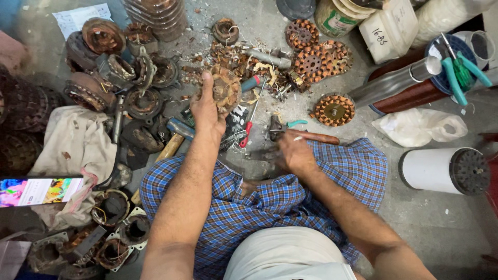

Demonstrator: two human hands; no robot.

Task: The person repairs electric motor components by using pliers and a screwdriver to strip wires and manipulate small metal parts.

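My left hand [206,109] grips a round rusty motor stator [226,89] wound with copper wire, holding it up on the concrete floor ahead of my knees. My right hand [293,151] is closed around the wooden handle of a hammer [311,137], whose metal head [274,128] points left near the floor. A red-handled screwdriver [248,130] and a blue-handled tool [179,127] lie between the hands. My legs, in blue checked cloth, are folded below.
Several rusty stators [104,36] are piled at the left beside a cloth [78,140]. Laminated cores [321,59] and a copper-wound disc [334,110] lie at the right. A metal pipe [394,83], green pliers [459,72], plastic bag [420,127] and white cylinder [441,170] stand further right.
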